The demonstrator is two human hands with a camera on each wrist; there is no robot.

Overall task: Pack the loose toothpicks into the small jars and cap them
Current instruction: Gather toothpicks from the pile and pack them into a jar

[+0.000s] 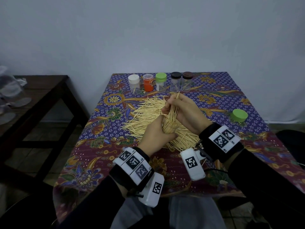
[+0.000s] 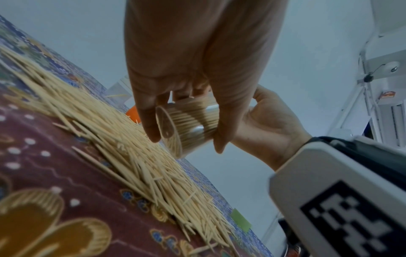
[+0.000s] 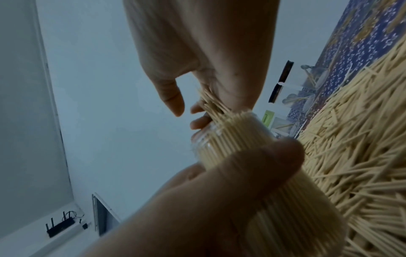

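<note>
A table with flowered cloth stands against a plain wall. Five capped jars line its far edge, behind the toothpick heap. A green cap lies near the right edge. The left hand grips a clear jar; the right hand pinches a toothpick bundle into it.

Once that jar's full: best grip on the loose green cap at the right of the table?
Grip the green cap by its round side wall, coming straight down from above with thumb and fingers on opposite sides. It sits flat on the tablecloth, clear of the toothpick pile, with its rim exposed all round. The right hand is nearer.
</note>
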